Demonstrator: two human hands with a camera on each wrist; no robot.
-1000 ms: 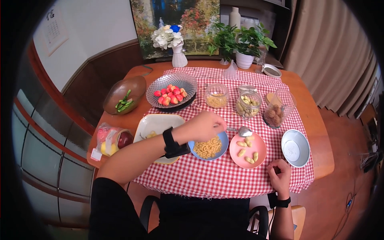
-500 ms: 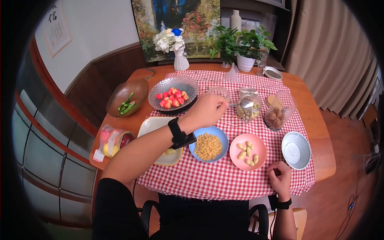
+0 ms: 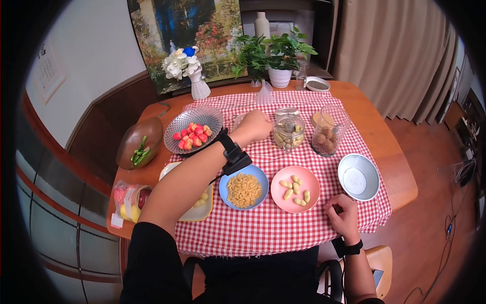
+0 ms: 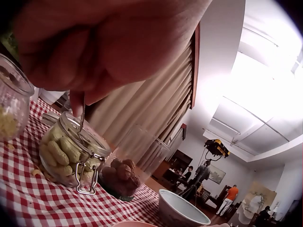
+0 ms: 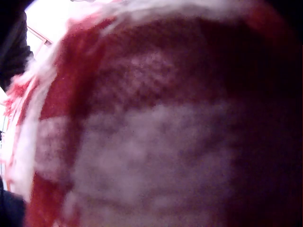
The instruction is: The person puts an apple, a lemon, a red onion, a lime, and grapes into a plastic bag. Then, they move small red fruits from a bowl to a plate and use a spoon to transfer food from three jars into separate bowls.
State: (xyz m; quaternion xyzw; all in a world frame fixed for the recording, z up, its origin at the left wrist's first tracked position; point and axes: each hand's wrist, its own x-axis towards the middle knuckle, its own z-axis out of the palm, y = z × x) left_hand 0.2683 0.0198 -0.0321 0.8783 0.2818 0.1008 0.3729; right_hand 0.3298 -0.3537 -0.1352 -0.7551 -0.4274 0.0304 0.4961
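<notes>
My left hand [image 3: 255, 125] pinches the thin handle of a spoon [image 4: 84, 113], which points down into an open clip-top glass jar [image 3: 288, 136] of peanuts. In the left wrist view the spoon's lower end is inside the jar's mouth, among the peanuts [image 4: 59, 153]. My right hand [image 3: 343, 214] rests at the front right of the checked cloth, fingers loosely curled and holding nothing. Just left of it is a pink plate [image 3: 283, 198] with several peanuts. The right wrist view shows only blurred cloth [image 5: 151, 151].
Right of the peanut jar stands a tall glass jar of walnuts [image 3: 325, 141], with a pale metal bowl [image 3: 359, 177] in front. A blue plate [image 3: 245, 169] of macaroni lies left of the pink one. Farther left are a glass fruit bowl [image 3: 174, 124] and a brown bowl [image 3: 125, 152].
My left hand has moved up and away from me, carrying the spoon from over the pink plate to the peanut jar. The head view has shifted; my right hand stays at the cloth's edge.
</notes>
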